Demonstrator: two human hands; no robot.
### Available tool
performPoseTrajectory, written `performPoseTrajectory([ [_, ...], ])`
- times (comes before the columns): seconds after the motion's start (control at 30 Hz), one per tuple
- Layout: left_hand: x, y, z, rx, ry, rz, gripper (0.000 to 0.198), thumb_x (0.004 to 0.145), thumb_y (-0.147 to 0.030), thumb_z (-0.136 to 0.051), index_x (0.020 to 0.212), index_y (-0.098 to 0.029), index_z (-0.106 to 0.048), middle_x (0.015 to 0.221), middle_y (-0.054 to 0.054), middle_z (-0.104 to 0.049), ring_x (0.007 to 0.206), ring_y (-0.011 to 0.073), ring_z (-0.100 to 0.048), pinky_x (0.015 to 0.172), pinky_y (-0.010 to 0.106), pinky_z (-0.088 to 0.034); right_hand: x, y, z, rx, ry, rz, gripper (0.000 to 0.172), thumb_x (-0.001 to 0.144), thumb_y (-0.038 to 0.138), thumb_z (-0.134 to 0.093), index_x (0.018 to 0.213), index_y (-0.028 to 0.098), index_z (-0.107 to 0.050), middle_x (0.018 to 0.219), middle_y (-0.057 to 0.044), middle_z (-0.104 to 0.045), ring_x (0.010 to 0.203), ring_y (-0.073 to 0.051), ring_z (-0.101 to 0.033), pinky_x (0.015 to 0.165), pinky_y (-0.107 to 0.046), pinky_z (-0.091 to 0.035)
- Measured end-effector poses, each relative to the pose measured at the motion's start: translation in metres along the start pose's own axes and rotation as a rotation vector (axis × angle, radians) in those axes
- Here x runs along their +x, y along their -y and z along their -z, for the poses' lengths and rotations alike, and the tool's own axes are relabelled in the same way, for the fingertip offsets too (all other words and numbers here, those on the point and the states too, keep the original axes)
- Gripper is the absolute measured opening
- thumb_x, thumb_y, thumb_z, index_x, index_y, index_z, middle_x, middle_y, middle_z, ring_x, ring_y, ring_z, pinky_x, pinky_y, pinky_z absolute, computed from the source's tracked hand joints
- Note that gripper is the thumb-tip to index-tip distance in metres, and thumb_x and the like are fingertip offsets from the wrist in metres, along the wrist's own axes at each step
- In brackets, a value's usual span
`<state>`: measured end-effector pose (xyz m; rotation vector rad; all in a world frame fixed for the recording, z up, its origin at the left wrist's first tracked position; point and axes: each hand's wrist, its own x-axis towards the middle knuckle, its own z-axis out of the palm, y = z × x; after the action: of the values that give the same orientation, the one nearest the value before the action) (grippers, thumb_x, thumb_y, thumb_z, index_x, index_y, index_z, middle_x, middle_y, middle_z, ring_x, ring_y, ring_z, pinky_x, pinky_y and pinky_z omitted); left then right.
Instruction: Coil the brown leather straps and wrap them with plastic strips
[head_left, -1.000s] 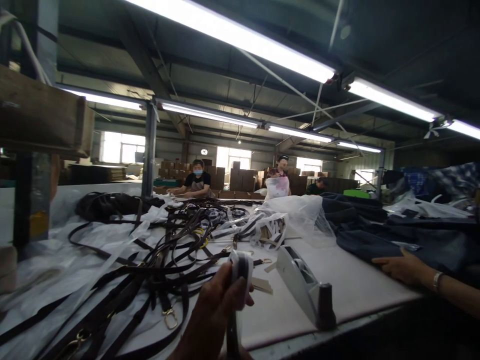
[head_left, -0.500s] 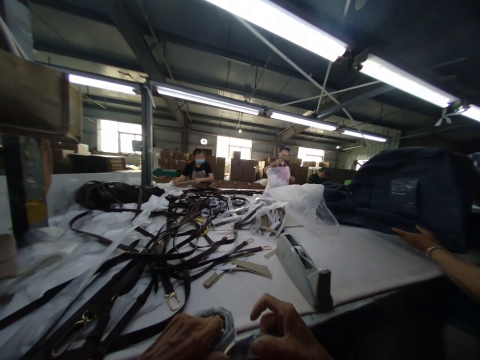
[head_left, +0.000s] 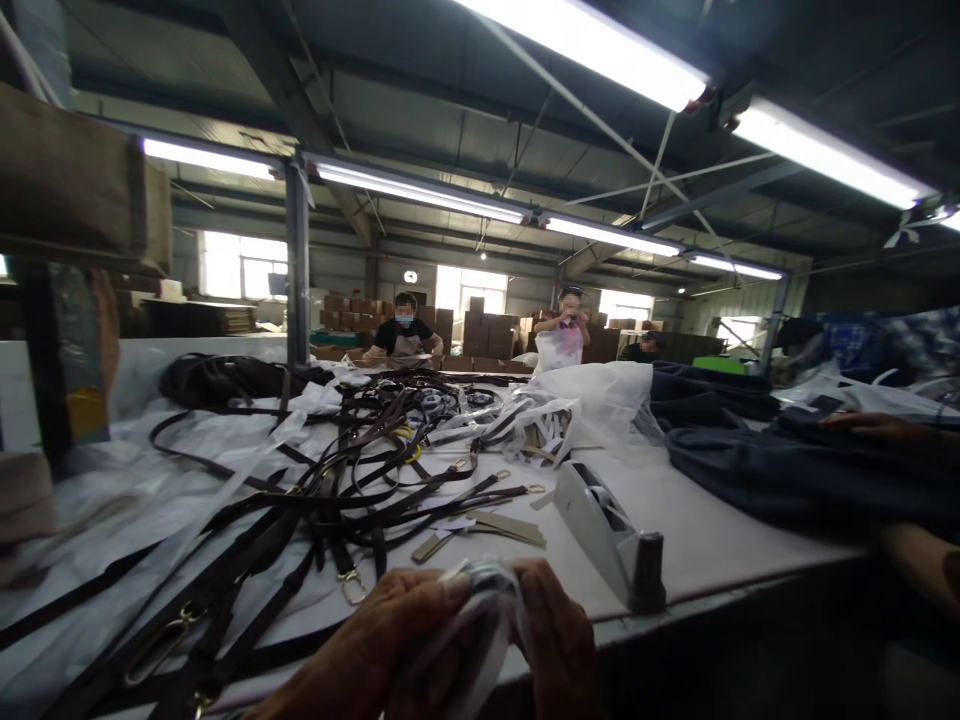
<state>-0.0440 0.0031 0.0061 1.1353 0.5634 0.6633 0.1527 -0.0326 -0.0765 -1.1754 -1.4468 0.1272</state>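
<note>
My left hand (head_left: 379, 635) is closed on a crumpled clear plastic bag (head_left: 487, 600) at the bottom middle. A bluish-grey bundle shows dimly through the plastic. From the other side my right hand (head_left: 556, 630) grips the same bag; its fingertips are partly hidden. Just beyond my hands lie flat brown strips (head_left: 506, 528) on the white table (head_left: 720, 520). To their left spreads a tangle of dark brown straps (head_left: 337, 490) with metal clasps. A grey tape dispenser (head_left: 600, 520) stands right of the strips.
Large translucent plastic bags (head_left: 600, 400) lie behind the dispenser. A co-worker's hand (head_left: 870, 425) rests on dark blue fabric (head_left: 795, 470) at the right. Two more people sit or stand beyond the table's far side. A metal post (head_left: 296, 270) rises at the back left.
The grey bundle in my left hand has come up and right, and plastic now covers it. My right hand has closed on it. At right, the co-worker's dark blue fabric has dropped flat.
</note>
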Motion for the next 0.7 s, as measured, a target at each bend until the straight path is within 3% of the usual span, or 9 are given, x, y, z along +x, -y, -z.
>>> performPoseTrajectory([
  [0.13, 0.0, -0.016, -0.018, -0.198, 0.121, 0.031, 0.035, 0.077, -0.048, -0.084, 0.08, -0.014, -0.076, 0.075, 0.005, -0.071, 0.064, 0.016, -0.06, 0.062, 0.025, -0.047, -0.017, 0.003, -0.008, -0.078, -0.156, 0.081, 0.034, 0.097, 0.055, -0.059, 0.111, 0.029, -0.077, 0.106, -0.015, -0.076, 0.101, -0.036, -0.071, 0.078, -0.044, -0.061],
  [0.2, 0.0, -0.022, -0.02, -0.248, 0.091, 0.024, 0.033, 0.077, -0.045, -0.084, 0.079, -0.013, -0.075, 0.075, 0.005, -0.071, 0.067, 0.0159, -0.061, 0.064, 0.024, -0.048, -0.022, 0.006, -0.014, -0.089, -0.195, 0.088, 0.036, 0.095, 0.054, -0.062, 0.116, 0.028, -0.077, 0.113, -0.016, -0.075, 0.111, -0.039, -0.069, 0.086, -0.048, -0.06],
  [0.3, 0.0, -0.024, -0.017, -0.248, -0.019, -0.011, 0.033, 0.079, -0.044, -0.083, 0.078, -0.013, -0.074, 0.072, 0.003, -0.068, 0.066, 0.0137, -0.059, 0.062, 0.021, -0.047, -0.014, 0.012, -0.028, -0.026, -0.179, 0.019, 0.04, 0.098, 0.053, -0.058, 0.122, 0.025, -0.073, 0.107, -0.014, -0.076, 0.108, -0.035, -0.07, 0.086, -0.043, -0.061],
  [0.43, 0.007, -0.023, -0.004, -0.149, -0.049, -0.026, 0.04, 0.079, -0.049, -0.081, 0.064, -0.015, -0.066, 0.046, -0.004, -0.05, 0.045, 0.0083, -0.039, 0.048, 0.019, -0.032, 0.007, 0.018, -0.04, 0.103, -0.068, -0.027, 0.048, 0.106, 0.056, -0.04, 0.122, 0.023, -0.07, 0.092, -0.008, -0.074, 0.084, -0.025, -0.072, 0.072, -0.033, -0.061],
  [0.53, 0.014, -0.02, 0.003, -0.144, -0.067, -0.028, 0.048, 0.077, -0.052, -0.079, 0.053, -0.016, -0.058, 0.042, -0.005, -0.045, 0.043, 0.0077, -0.033, 0.046, 0.02, -0.028, 0.008, 0.018, -0.043, 0.131, -0.061, -0.03, 0.048, 0.1, 0.062, -0.053, 0.128, 0.026, -0.068, 0.1, -0.008, -0.074, 0.096, -0.028, -0.071, 0.078, -0.034, -0.061],
  [0.63, 0.018, -0.015, 0.007, -0.174, -0.101, -0.099, 0.041, 0.076, -0.048, -0.077, 0.056, -0.016, -0.062, 0.044, -0.003, -0.048, 0.043, 0.0085, -0.036, 0.046, 0.02, -0.028, 0.003, 0.021, -0.045, 0.107, -0.086, -0.046, 0.051, 0.094, 0.06, -0.065, 0.134, 0.029, -0.065, 0.111, -0.008, -0.074, 0.112, -0.031, -0.067, 0.085, -0.035, -0.061],
  [0.7, 0.02, -0.01, 0.011, -0.156, -0.129, -0.149, 0.035, 0.074, -0.043, -0.078, 0.055, -0.017, -0.064, 0.044, -0.003, -0.049, 0.044, 0.01, -0.039, 0.046, 0.021, -0.03, 0.004, 0.028, -0.045, 0.103, -0.074, -0.06, 0.048, 0.096, 0.058, -0.062, 0.133, 0.028, -0.065, 0.111, -0.007, -0.074, 0.111, -0.028, -0.068, 0.083, -0.032, -0.061],
])
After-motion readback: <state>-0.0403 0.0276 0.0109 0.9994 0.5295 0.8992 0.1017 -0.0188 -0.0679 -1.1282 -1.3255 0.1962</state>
